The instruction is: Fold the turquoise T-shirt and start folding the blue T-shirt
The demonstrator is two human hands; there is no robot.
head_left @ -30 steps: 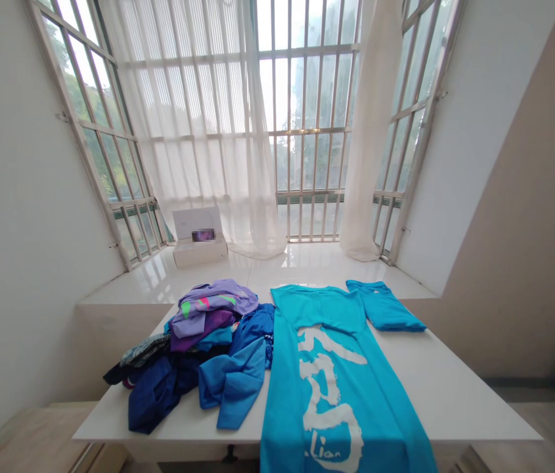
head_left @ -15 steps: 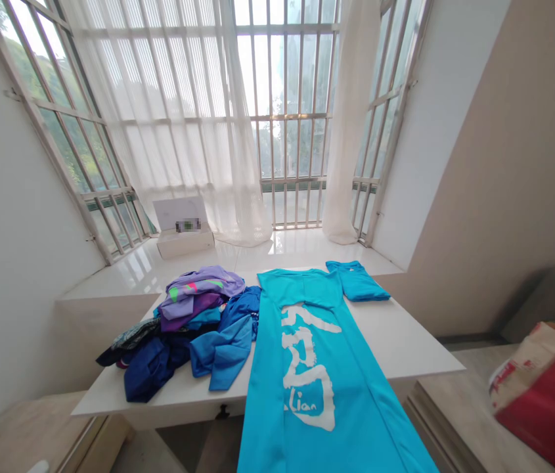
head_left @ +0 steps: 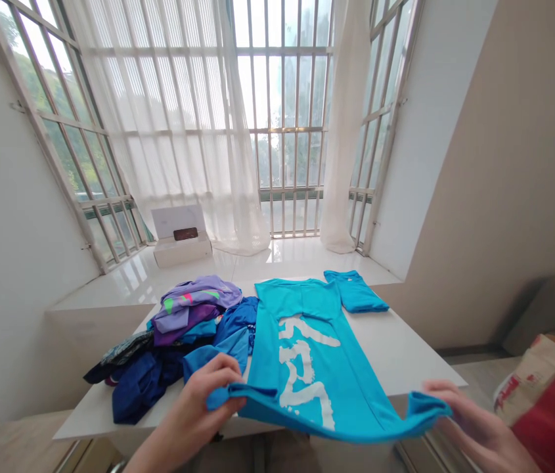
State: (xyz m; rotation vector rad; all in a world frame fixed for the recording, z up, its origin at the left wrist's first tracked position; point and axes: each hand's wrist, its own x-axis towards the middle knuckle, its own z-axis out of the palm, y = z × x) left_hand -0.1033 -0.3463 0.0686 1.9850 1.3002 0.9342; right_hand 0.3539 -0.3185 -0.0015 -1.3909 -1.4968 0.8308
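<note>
A turquoise T-shirt [head_left: 356, 368] with white brush-style lettering lies lengthwise on the white table, its sides folded inward. My left hand [head_left: 211, 394] pinches the near left corner of its hem, and my right hand [head_left: 469, 420] grips the near right corner. Between them the hem is lifted and sags in a curve over the table's front edge, covering the lower lettering. Beyond the shirt's far right side rests a folded turquoise garment [head_left: 358, 292]. Left of the shirt is a heap of crumpled clothes [head_left: 193, 315] in purple, blue and black.
The white table [head_left: 415, 341] stands against a windowsill [head_left: 287, 259] that carries an open white box [head_left: 183, 246] with a dark phone-like object. A red and beige paper bag [head_left: 553, 401] sits low at the right. Barred windows and sheer curtains [head_left: 169, 131] are behind.
Both hands have come into view and taken hold of the shirt's near hem corners. The hem, which hung down toward me, is now raised. The view has tilted slightly.
</note>
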